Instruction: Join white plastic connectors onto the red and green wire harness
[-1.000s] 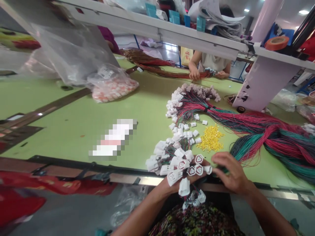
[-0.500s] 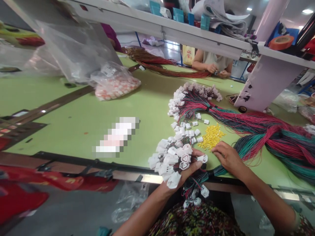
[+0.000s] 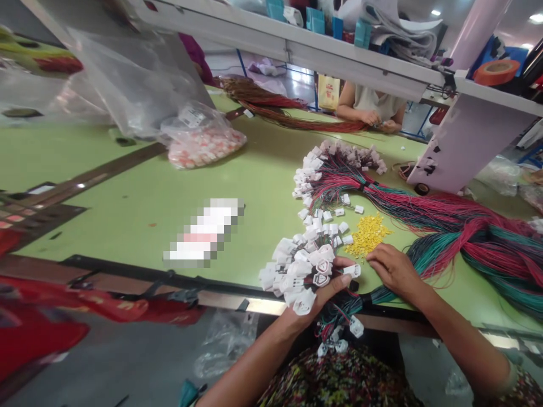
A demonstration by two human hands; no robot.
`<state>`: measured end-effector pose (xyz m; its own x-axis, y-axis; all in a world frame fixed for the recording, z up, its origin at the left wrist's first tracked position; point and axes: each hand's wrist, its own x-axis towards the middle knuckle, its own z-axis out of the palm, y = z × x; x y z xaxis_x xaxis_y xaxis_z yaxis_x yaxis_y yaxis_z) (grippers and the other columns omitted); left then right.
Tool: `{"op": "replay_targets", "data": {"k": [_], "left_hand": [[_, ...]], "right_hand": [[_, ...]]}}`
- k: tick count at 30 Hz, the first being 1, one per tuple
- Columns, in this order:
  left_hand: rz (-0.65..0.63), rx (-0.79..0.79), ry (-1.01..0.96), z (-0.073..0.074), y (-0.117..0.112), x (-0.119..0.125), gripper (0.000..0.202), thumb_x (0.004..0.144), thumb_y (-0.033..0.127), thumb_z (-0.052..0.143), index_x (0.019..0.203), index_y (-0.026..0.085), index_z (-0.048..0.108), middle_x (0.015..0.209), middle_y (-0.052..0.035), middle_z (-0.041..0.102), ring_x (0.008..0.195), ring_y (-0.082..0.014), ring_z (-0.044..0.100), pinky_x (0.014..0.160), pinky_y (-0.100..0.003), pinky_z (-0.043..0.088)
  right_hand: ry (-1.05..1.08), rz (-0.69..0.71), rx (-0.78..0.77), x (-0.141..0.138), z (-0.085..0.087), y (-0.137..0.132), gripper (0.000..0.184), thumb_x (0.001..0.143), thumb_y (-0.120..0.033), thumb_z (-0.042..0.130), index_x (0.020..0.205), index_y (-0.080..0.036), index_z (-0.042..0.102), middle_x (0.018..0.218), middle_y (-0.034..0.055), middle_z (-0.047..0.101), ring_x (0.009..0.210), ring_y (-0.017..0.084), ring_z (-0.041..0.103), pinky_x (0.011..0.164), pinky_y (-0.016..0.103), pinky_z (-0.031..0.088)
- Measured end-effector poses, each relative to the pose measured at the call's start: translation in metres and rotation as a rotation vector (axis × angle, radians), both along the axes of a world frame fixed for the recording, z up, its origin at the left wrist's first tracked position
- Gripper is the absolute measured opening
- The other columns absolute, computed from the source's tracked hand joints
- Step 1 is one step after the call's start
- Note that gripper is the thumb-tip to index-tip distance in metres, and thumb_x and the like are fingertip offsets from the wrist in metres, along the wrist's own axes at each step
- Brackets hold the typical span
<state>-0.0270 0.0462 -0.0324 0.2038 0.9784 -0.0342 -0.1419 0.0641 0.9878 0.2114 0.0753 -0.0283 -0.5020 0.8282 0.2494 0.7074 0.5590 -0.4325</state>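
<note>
At the near edge of the green worktop (image 3: 127, 226), my left hand (image 3: 327, 293) is wrapped around a cluster of white connectors (image 3: 297, 270), thumb against one of them, while my right hand (image 3: 396, 272) holds its fingertips together just beside the yellow pieces (image 3: 367, 235); whether they pinch one I cannot tell, and the long wire bundle (image 3: 424, 204) lies to the right

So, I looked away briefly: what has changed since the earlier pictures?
The right hand moved forward from beside the white connectors to the yellow pieces. A co-worker's hand shifted toward its pair. The left hand still holds connectors; the red-and-green wire bundle stayed.
</note>
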Motion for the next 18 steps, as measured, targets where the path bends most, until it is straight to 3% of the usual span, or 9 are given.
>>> {"op": "replay_targets", "data": {"k": [8,14,18], "left_hand": [[-0.013,-0.017,-0.052,-0.002,-0.001,0.002,0.028,0.08,0.044,0.079,0.099,0.024,0.077,0.084,-0.0068,0.075,0.075,-0.0248,0.068,0.069,-0.037,0.055],[0.01,0.039,-0.017,0.002,-0.001,0.002,0.025,0.078,0.042,0.08,0.096,0.024,0.079,0.086,-0.0075,0.076,0.076,-0.0248,0.068,0.07,-0.038,0.056],[0.022,-0.013,-0.038,0.003,-0.001,0.003,0.027,0.079,0.043,0.079,0.099,0.024,0.078,0.085,-0.0072,0.076,0.076,-0.0253,0.069,0.071,-0.039,0.056]], "right_hand": [[0.021,-0.08,-0.133,-0.016,0.001,-0.001,0.007,0.091,-0.015,0.07,0.091,-0.021,0.067,0.089,0.0026,0.064,0.082,0.019,0.06,0.074,0.028,0.043],[0.056,-0.105,-0.173,-0.018,0.0,0.005,0.014,0.091,-0.009,0.064,0.083,-0.02,0.068,0.083,0.0023,0.061,0.078,0.018,0.056,0.073,0.029,0.04],[0.128,-0.113,-0.196,-0.017,0.003,0.002,0.014,0.091,-0.01,0.06,0.083,-0.019,0.067,0.084,0.0032,0.062,0.08,0.018,0.057,0.075,0.03,0.043]]}}
